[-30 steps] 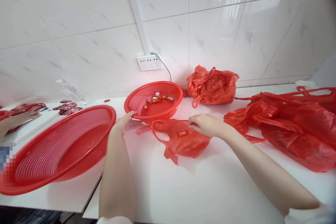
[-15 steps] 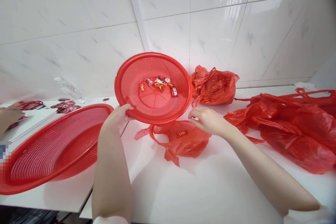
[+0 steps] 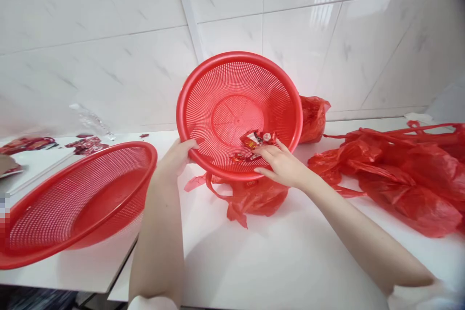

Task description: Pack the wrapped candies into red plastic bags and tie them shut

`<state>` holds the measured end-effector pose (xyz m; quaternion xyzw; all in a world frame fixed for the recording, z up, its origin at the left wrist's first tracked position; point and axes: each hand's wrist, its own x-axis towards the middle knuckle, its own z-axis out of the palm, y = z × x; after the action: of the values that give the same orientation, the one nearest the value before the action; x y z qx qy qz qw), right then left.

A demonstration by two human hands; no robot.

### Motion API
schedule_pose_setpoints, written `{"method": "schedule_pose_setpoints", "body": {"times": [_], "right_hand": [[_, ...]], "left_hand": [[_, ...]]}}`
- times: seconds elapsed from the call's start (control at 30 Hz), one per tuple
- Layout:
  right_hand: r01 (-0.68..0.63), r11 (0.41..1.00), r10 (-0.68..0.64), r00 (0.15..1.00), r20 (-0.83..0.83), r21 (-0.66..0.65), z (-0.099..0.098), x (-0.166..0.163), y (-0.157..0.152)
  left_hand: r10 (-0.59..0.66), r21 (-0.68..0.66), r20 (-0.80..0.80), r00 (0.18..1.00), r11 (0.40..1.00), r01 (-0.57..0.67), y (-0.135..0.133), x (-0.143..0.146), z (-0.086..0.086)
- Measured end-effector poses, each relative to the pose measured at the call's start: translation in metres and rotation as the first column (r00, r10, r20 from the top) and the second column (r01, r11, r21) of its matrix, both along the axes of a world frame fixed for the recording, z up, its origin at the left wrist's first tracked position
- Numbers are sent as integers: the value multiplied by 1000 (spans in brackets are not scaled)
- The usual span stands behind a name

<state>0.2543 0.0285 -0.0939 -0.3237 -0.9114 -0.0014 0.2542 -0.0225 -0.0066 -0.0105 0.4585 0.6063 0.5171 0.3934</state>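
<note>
The white table (image 3: 290,261) bears a big red mesh basket (image 3: 72,198) at its left edge and a heap of red plastic bags (image 3: 399,179) at the right. Between them a smaller red mesh basket (image 3: 236,106) is tipped up over a red plastic bag (image 3: 254,198), its rim clasped by the left hand (image 3: 178,157). The right hand (image 3: 279,167) reaches inside with loose, spread fingers at the wrapped candies (image 3: 257,139) by the lower rim.

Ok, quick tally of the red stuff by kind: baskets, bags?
Baskets: 2 (small basket, large basket)
Single bags: 2 (front bag, bag by the wall)
Bag heap: 1 (right heap, its bags uncountable)
Total: 5
</note>
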Motion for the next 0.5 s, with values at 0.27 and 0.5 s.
{"method": "schedule_pose_setpoints", "body": {"times": [0.27, 0.5], "right_hand": [[-49, 997, 52, 998, 42, -59, -7, 1, 6], [-59, 995, 63, 997, 42, -79, -8, 2, 11]], "left_hand": [[40, 107, 23, 999, 993, -43, 13, 5, -11], [62, 137, 20, 998, 989, -64, 17, 4, -13]]}}
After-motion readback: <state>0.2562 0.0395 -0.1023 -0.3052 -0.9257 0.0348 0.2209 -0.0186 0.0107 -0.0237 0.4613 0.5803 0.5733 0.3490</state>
